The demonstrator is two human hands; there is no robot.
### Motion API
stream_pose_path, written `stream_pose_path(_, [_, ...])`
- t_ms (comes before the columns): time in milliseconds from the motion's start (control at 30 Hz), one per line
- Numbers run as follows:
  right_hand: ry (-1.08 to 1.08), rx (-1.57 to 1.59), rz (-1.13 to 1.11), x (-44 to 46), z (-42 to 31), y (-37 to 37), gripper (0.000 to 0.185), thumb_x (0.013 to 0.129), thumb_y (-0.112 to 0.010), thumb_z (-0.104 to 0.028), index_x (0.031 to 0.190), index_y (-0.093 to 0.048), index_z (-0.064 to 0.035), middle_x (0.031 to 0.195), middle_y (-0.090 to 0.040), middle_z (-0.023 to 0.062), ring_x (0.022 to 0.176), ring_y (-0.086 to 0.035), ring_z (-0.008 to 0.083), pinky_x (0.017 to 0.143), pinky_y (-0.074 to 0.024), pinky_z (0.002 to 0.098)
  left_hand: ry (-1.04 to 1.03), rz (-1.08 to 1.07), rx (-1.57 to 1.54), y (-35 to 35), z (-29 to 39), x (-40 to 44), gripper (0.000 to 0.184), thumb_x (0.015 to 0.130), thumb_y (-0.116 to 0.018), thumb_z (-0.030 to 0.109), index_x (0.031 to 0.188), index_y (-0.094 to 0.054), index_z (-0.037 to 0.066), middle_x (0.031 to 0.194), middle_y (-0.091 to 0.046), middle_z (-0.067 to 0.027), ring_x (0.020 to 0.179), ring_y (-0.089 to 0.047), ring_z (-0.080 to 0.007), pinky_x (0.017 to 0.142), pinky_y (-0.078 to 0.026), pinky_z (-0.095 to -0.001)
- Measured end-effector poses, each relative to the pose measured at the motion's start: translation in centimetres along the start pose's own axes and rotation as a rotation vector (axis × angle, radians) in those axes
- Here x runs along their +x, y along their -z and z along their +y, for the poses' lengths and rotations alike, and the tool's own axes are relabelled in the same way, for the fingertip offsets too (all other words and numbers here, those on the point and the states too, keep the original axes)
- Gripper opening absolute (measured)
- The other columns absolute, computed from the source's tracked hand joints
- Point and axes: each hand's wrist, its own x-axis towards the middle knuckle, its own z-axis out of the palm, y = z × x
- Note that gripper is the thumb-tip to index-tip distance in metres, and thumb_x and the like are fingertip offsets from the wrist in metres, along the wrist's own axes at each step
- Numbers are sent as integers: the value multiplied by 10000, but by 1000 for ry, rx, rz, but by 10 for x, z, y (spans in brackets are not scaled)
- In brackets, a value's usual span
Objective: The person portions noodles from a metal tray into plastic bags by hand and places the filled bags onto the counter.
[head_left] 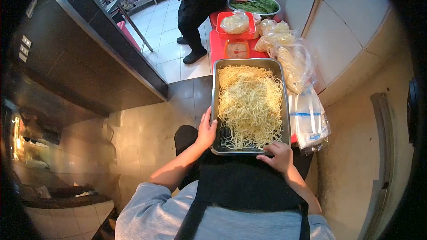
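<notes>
A rectangular metal tray (pixel 215 86) holds a heap of pale yellow noodles (pixel 249 106), with a bare dark patch at its lower left corner. My left hand (pixel 207 129) lies against the tray's left side, its fingers pointing up along the wall. At the near edge, toward the right corner, my right hand (pixel 278 155) has its fingers curled over the rim. The undersides of both hands are hidden. Just beyond the tray stands an orange kitchen scale (pixel 237 49) with a round dial.
On the red table (pixel 217 49) are a red basket (pixel 253 30) with a bagged item, a bowl of greens (pixel 275 12), bagged noodles (pixel 291 69) and a pack of plastic bags (pixel 309 122). A person (pixel 198 13) in dark clothes stands beyond, left. A tiled wall runs along the right.
</notes>
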Motion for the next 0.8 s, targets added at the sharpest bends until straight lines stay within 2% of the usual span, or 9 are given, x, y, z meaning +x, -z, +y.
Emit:
stream_pose_path(167, [-13, -56, -42, 12, -5, 12, 346, 638, -772, -440, 682, -624, -130, 675, -580, 25, 644, -594, 235, 586, -458, 360, 48, -58, -31, 3, 4, 7, 566, 897, -455, 80, 1428, -268, 15, 1272, -437, -206, 1185, -439, -327, 1023, -321, -357])
stream_pose_path(267, [-15, -64, -81, 20, -1, 20, 353, 636, -761, -466, 688, -629, -143, 702, -580, 11, 669, -589, 222, 602, -454, 351, -31, -25, 81, -1, 2, 2, 584, 895, -439, 55, 1440, -234, 15, 1265, -425, -211, 1185, -426, -337, 1026, -313, -364])
stream_pose_path(467, [-74, -72, -219, 35, -6, 36, 348, 618, -775, -461, 707, -649, -149, 740, -587, 25, 698, -583, 224, 619, -435, 342, 74, -97, 85, 7, 24, 3, 598, 899, -453, 54, 1437, -201, -16, 1262, -411, -243, 1177, -414, -363, 1022, -312, -394])
stream_pose_path(600, [-391, 50, -357, 62, -18, 37, 347, 667, -751, -442, 756, -637, -126, 790, -579, 48, 792, -588, 266, 718, -477, 383, 131, -75, 123, 10, 35, 3, 576, 892, -482, 78, 1402, -245, -45, 1213, -433, -265, 1138, -428, -393, 996, -337, -409])
stream_pose_path(633, [-472, 69, -339, 77, -31, 34, 372, 689, -746, -391, 920, -650, -116, 976, -576, 110, 969, -552, 312, 859, -455, 434, 139, -143, 139, 17, 35, 5, 584, 887, -502, 90, 1397, -252, -43, 1189, -444, -266, 1118, -435, -396, 984, -347, -414])
stream_pose_path(700, [-430, -68, -219, 110, -59, 20, 482, 701, -738, -365, 1096, -600, -126, 1136, -504, 162, 1079, -479, 353, 922, -410, 468, 89, -230, 165, 38, 35, 8, 632, 869, -563, 128, 1401, -256, -22, 1126, -473, -254, 1052, -464, -405, 923, -394, -431])
stream_pose_path(733, [-401, -127, -151, 127, -77, 7, 549, 706, -733, -352, 1184, -575, -131, 1216, -468, 188, 1134, -443, 374, 954, -388, 485, 151, -351, 186, 57, 44, 12, 668, 847, -607, 135, 1416, -272, 36, 1127, -494, -238, 1018, -504, -395, 893, -423, -438])
stream_pose_path(767, [-495, -86, -268, 139, -89, -5, 709, 724, -714, -318, 1357, -435, -158, 1374, -313, 239, 1252, -301, 450, 1041, -297, 524, 146, -476, 113, 82, 56, 21, 651, 838, -621, 126, 1408, -312, 69, 1109, -511, -227, 1009, -520, -385, 885, -434, -436])
stream_pose_path(800, [-532, -161, -312, 145, -95, -22, 726, 728, -712, -324, 1373, -418, -167, 1397, -281, 245, 1275, -269, 459, 1051, -287, 528, 133, -603, 43, 113, 64, 30, 637, 829, -634, 116, 1399, -351, 101, 1092, -528, -216, 1000, -537, -375, 876, -445, -433])
